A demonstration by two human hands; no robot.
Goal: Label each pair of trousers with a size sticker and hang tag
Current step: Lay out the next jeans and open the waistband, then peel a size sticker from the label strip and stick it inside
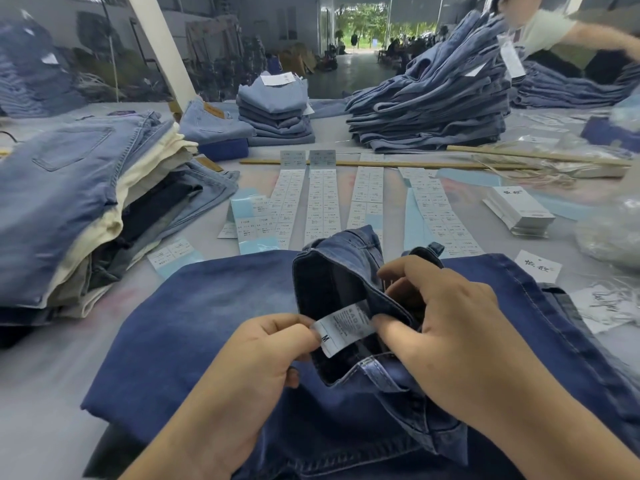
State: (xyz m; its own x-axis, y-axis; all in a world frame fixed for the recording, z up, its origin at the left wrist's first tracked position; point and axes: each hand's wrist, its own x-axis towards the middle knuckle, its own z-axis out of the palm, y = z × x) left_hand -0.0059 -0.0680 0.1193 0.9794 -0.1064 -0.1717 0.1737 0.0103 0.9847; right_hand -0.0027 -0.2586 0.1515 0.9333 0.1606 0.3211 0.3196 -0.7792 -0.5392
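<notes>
Dark blue jeans point(207, 327) lie flat on the table in front of me, their waistband point(332, 271) folded up and open. A white sewn-in care label point(341, 327) marked "M" sticks out of the waistband. My left hand point(263, 355) pinches the label's end between thumb and forefinger. My right hand point(446, 334) grips the waistband beside the label, fingers curled over the denim. Several strips of size stickers point(322, 202) lie just beyond the jeans. A stack of white hang tags point(519, 211) sits at the right, and a loose hang tag point(538, 270) lies nearer.
A mixed pile of folded trousers point(69, 202) fills the left. Two stacks of blue jeans point(277, 112) point(429, 109) stand at the back. A wooden stick point(398, 164) lies across the table. Plastic bags point(609, 237) and strings crowd the right. Another person point(547, 26) reaches at top right.
</notes>
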